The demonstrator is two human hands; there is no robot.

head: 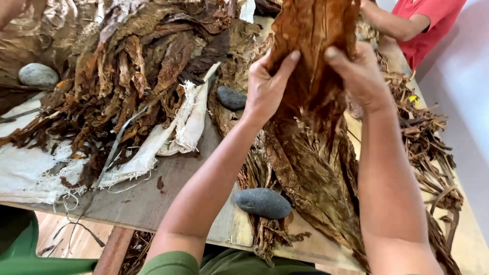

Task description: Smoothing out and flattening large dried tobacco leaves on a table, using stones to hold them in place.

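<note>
The large brown dried leaf (310,46) is held upright above the flat leaf stack (310,173) on the wooden table (153,198). The left hand (269,84) and right hand (359,76) each grip one edge, fingers curled closed on it. A dark grey stone (263,202) rests at the stack's near end. A second stone (231,98) lies left of the stack, beside white cloth (191,119).

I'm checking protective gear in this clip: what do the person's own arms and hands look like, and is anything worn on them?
Both arms are bare from wrist to above the elbow: no sleeves in view. The left hand and right hand wear no gloves, and no rings, watch or bands show. The fingers are uncovered, with short nails. Olive-green clothing shows at the bottom edge.
</note>
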